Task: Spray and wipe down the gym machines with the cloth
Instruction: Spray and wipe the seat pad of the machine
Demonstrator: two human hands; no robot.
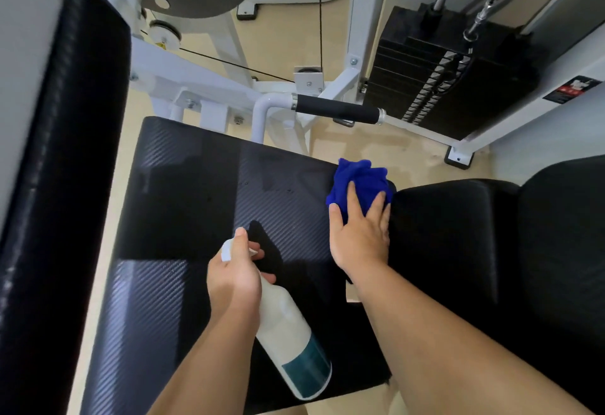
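Your left hand [234,278] grips the bottle [288,332] at the neck, fingers curled round it and thumb up along the spray head. The base points back toward you (teal band near the base). Further out, your right hand [360,234] lies flat on the cloth [360,178], fingers straight and slightly apart. The cloth is bunched at the seat's [196,201] far right edge, touching a second pad [491,234]. Beyond: handle [337,109], then weight stack [425,87].

Bottle [288,336] top mostly under left hand [234,278]
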